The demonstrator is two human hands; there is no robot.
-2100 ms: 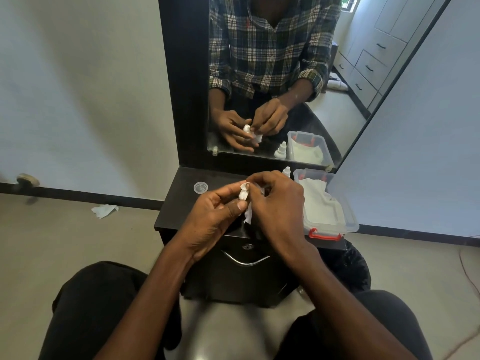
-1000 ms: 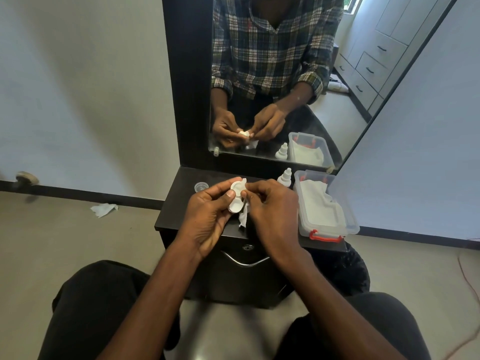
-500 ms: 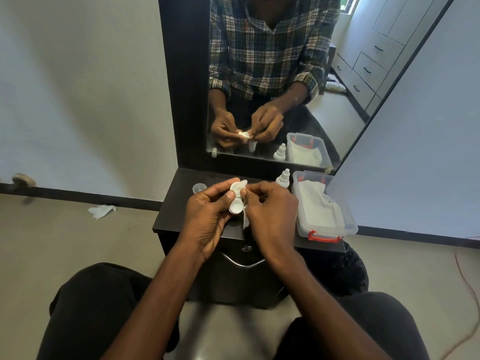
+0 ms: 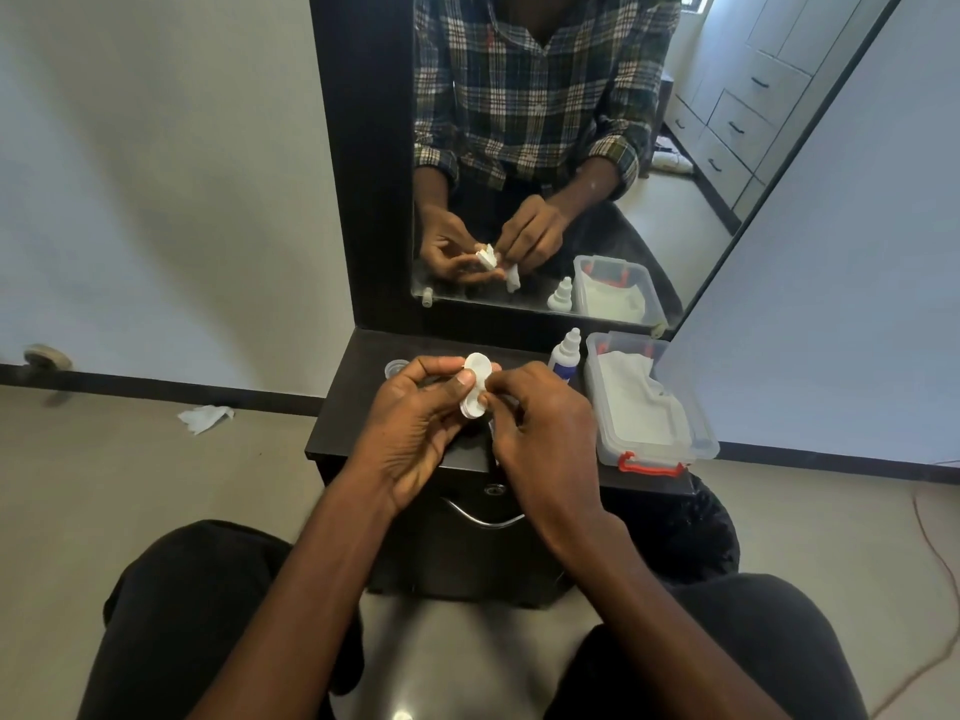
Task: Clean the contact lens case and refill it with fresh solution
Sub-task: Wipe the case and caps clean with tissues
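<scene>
My left hand [image 4: 415, 423] pinches a white contact lens case [image 4: 475, 384] between thumb and fingers, above the front of a dark dresser top [image 4: 353, 402]. My right hand [image 4: 545, 439] is right beside it, its fingertips pressed to the case's lower well and curled round a small wad of white tissue [image 4: 491, 428], mostly hidden; the mirror shows the tissue hanging under the hand. A white solution bottle [image 4: 565, 356] with a blue label stands just behind my right hand. A clear case cap [image 4: 396, 367] lies on the dresser top to the left.
A clear plastic box [image 4: 649, 402] with red latches and white tissues inside sits at the right end of the dresser. The mirror [image 4: 545, 148] rises behind it. A crumpled tissue [image 4: 205, 417] lies on the floor at left. My knees flank the dresser.
The case has turned from edge-on to flat-faced towards me in my left hand. My right hand's fingers have kept shifting the tissue against it, both hands staying over the dresser's front.
</scene>
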